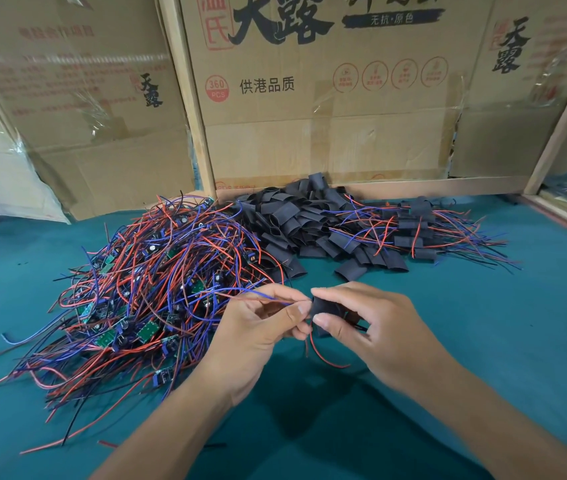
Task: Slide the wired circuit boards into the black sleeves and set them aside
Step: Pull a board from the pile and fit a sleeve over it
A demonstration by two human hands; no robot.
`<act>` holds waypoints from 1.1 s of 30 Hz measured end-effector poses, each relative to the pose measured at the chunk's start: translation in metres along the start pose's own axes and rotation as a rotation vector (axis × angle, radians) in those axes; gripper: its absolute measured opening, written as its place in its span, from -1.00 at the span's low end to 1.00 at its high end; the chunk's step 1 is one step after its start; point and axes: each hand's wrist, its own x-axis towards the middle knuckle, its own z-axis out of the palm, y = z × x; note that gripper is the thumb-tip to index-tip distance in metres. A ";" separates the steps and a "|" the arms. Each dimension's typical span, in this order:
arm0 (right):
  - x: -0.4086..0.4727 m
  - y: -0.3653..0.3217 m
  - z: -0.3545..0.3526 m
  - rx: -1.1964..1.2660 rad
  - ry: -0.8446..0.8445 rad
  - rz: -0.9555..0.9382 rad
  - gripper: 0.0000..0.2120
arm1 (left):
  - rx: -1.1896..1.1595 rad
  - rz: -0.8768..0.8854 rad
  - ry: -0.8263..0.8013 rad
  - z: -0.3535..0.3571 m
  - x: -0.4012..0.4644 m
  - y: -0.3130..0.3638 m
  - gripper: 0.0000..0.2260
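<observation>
Black sleeve (323, 311) in work: held above the green table (483, 341), at centre of view, between the two hands. The board going into it is hidden by the sleeve and fingers; how far it has entered cannot be determined. Red and blue wires (268, 298) run out leftward across the left hand, and a red wire (323, 358) loops down below the sleeve.

Progress, as judged from the layout: a small group of sleeved boards (413, 233) with wires trailing lies at the far right, set aside. A large tangled heap of bare boards and wires (150, 285) remains at the left. A pile of empty sleeves (296, 220) sits between the two. The greater part of the work appears outstanding.

Right hand (372, 327): thumb and forefinger curled, pinching the sleeve; remaining fingers loosely bent behind it.

Left hand (261, 323): fingers curled, thumb and fingertips closed on the wires just beside the sleeve mouth, apparently feeding the board in.

Surroundings: cardboard boxes (327, 98) stand along the back edge of the table.
</observation>
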 end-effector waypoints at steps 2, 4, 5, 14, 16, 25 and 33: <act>0.000 0.002 0.000 0.002 -0.033 -0.002 -0.59 | 0.004 0.006 0.014 0.000 0.000 -0.001 -0.95; -0.001 0.004 0.000 0.012 -0.025 0.018 -0.60 | 0.005 0.003 0.037 0.000 0.001 -0.002 -0.97; -0.001 0.005 0.002 0.028 -0.005 0.037 -0.61 | 0.009 0.002 0.042 0.000 0.001 -0.002 -0.97; -0.002 0.007 0.006 0.152 0.022 0.128 -0.84 | 0.036 -0.005 0.013 0.002 0.000 0.000 -0.80; -0.002 0.006 0.005 0.139 0.000 0.123 -0.73 | 0.054 0.005 0.014 0.003 -0.001 0.000 -0.80; 0.000 0.014 0.001 0.121 -0.006 0.133 -0.90 | 0.013 -0.010 0.016 0.005 -0.003 0.005 -0.83; 0.003 0.022 -0.004 0.350 -0.069 0.160 -0.87 | 0.065 -0.009 0.046 0.007 -0.003 0.006 -0.85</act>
